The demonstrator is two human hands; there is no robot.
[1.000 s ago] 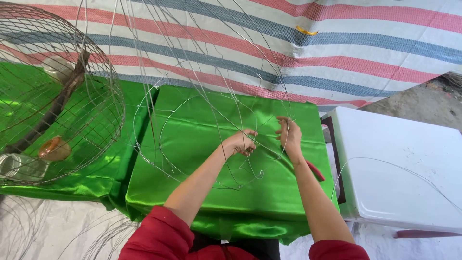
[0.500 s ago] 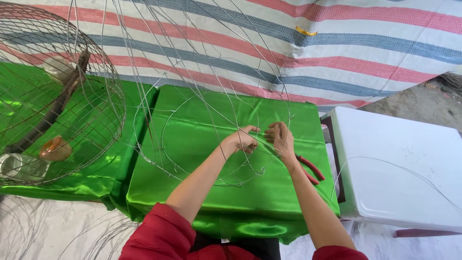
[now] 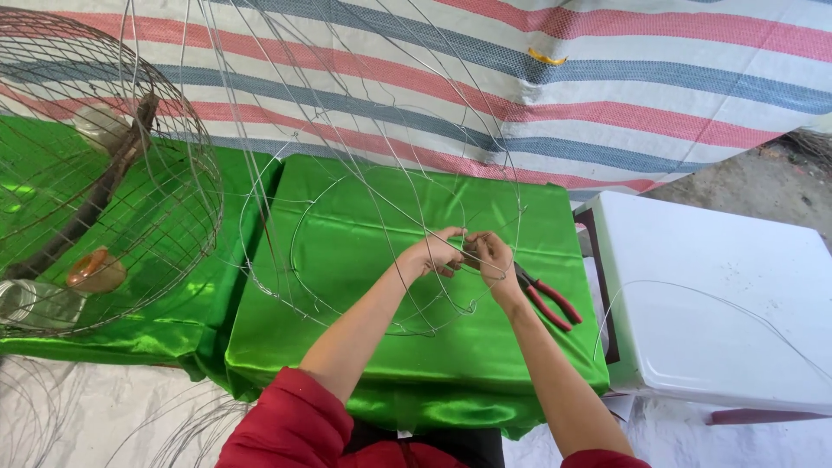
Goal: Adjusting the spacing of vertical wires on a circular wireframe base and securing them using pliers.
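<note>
A loose frame of thin silver wire (image 3: 364, 173) stands on a table draped in shiny green cloth (image 3: 364, 347). My left hand (image 3: 433, 254) and my right hand (image 3: 494, 257) meet at one spot low on the frame, fingers pinched on the wire and touching each other. Pliers with red handles (image 3: 548, 296) lie on the cloth just right of my right wrist. My sleeves are red.
A finished round wire cage (image 3: 95, 173) with a wooden perch and small cups sits on a second green table at the left. A white plastic table (image 3: 728, 295) stands to the right with a wire loop on it. A striped tarp (image 3: 607, 78) hangs behind. Wire coils lie on the floor.
My right hand has come leftward along the wire until it meets my left hand. The left hand has stayed in nearly the same place.
</note>
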